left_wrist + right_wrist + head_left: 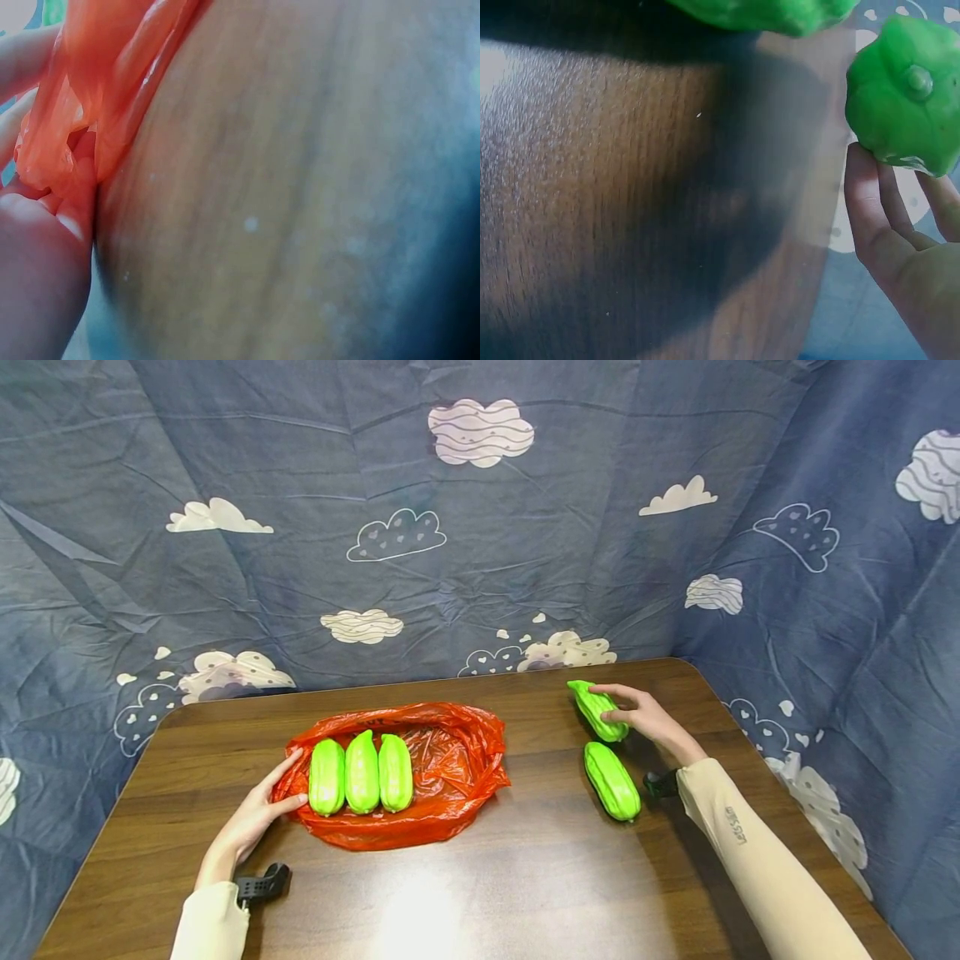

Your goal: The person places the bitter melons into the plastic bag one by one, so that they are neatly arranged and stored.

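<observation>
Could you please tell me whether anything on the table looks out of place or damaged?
Nothing stands out as spilled or damaged. Three green vegetables lie side by side in the red bag, whose crumpled rim seems ordinary for thin plastic. Another vegetable lies on the table, and the right hand holds a fifth one.

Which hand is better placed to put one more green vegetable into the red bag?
Probably the right hand: it holds a loose green vegetable, while the left hand grips the red bag's left edge.

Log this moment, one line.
left hand: holds red bag | right hand: grips green vegetable | bag: three more | table: another
</observation>
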Demonstrator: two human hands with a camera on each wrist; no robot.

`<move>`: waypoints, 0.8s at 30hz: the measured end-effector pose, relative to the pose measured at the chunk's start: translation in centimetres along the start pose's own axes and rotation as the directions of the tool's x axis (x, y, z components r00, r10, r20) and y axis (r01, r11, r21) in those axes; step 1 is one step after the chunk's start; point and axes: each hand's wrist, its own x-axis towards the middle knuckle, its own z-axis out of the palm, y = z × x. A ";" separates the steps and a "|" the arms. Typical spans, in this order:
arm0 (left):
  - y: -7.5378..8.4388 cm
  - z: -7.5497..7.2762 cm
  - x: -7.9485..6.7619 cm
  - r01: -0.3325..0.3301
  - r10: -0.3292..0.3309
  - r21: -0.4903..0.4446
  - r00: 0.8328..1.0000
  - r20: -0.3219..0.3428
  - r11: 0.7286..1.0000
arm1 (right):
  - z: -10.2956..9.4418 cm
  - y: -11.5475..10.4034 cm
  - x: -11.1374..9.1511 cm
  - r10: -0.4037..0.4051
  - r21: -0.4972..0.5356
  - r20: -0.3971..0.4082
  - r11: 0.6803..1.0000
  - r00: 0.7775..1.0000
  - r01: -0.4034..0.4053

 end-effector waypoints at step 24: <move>-0.2 0.0 0.0 -0.002 0.002 -0.001 1.000 -0.003 1.000 | 2.3 -2.9 0.2 -0.090 0.110 -0.009 0.990 0.996 0.091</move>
